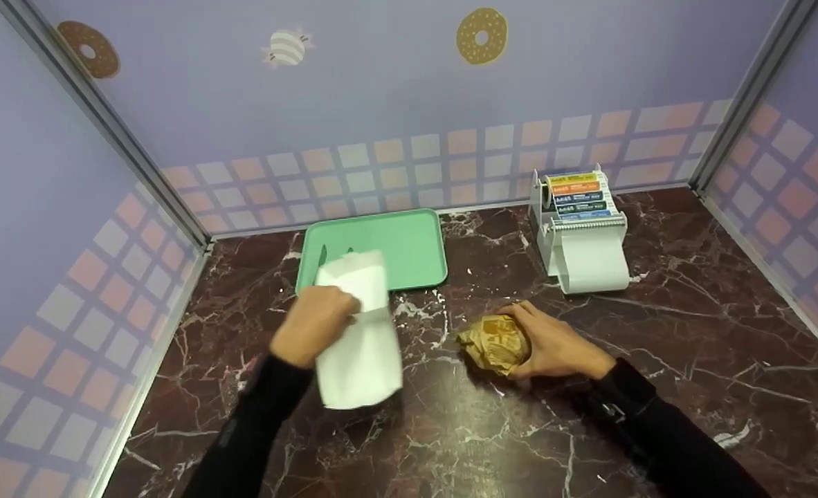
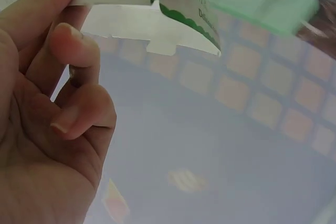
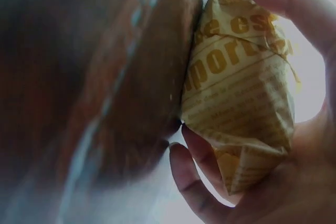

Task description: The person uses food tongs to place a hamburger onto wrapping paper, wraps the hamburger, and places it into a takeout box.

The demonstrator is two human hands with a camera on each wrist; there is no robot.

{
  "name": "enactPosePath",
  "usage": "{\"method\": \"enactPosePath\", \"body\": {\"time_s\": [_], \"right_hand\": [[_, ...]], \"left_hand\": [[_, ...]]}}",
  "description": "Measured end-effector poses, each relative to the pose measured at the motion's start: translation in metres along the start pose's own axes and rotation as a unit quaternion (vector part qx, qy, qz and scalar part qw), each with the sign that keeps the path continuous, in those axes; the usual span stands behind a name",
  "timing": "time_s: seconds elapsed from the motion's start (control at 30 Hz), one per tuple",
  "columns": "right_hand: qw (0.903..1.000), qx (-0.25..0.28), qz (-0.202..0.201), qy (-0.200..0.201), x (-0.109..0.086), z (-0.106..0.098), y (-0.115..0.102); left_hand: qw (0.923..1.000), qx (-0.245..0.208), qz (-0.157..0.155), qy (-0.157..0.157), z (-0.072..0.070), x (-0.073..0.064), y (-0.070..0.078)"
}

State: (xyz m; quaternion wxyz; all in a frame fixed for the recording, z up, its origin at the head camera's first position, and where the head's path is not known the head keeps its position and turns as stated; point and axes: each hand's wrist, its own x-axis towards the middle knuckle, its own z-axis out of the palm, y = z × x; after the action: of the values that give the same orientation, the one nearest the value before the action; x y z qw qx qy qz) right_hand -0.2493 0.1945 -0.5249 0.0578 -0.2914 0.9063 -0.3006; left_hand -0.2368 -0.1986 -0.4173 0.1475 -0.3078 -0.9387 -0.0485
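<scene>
On the left, the left hand (image 1: 315,324) pinches a white box (image 1: 364,360), which partly hides the green tray (image 1: 414,247). Rightward, a wrapped bundle (image 1: 494,344) sits on the table (image 1: 693,332), the right hand's (image 1: 558,344) thumb and fingers curved round it; farther right stands a roll dispenser (image 1: 587,238).

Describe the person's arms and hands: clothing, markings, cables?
The left hand and right hand are bare, ungloved. The left sleeve and right sleeve are black and plain-looking, reaching about to the wrists. Near the right cuff is a small shiny detail, too small to identify. No cables can be made out.
</scene>
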Motion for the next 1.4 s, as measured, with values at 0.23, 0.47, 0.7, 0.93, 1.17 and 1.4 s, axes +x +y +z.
{"method": "enactPosePath", "body": {"time_s": [0.23,0.47,0.7,0.93,1.17,1.4], "right_hand": [[0.9991,0.023,0.029,-0.020,-0.003,-0.018,0.019],[0.9981,0.039,0.045,-0.018,-0.004,-0.034,0.034],[0.9989,0.024,0.035,-0.020,-0.002,-0.037,0.036],[0.9978,0.034,0.051,-0.025,-0.003,-0.037,0.036],[0.9970,0.041,0.058,-0.030,-0.004,-0.036,0.037],[0.9975,0.039,0.051,-0.030,-0.004,-0.035,0.040]], "left_hand": [[0.9977,0.004,0.064,-0.021,0.040,0.022,0.036],[0.9938,-0.002,0.102,-0.046,0.060,0.033,0.058],[0.9896,0.019,0.135,-0.045,0.071,0.040,0.072],[0.9875,0.034,0.137,-0.071,0.074,0.041,0.082],[0.9863,0.038,0.137,-0.083,0.076,0.041,0.084],[0.9880,0.032,0.132,-0.073,0.084,0.040,0.086]]}}
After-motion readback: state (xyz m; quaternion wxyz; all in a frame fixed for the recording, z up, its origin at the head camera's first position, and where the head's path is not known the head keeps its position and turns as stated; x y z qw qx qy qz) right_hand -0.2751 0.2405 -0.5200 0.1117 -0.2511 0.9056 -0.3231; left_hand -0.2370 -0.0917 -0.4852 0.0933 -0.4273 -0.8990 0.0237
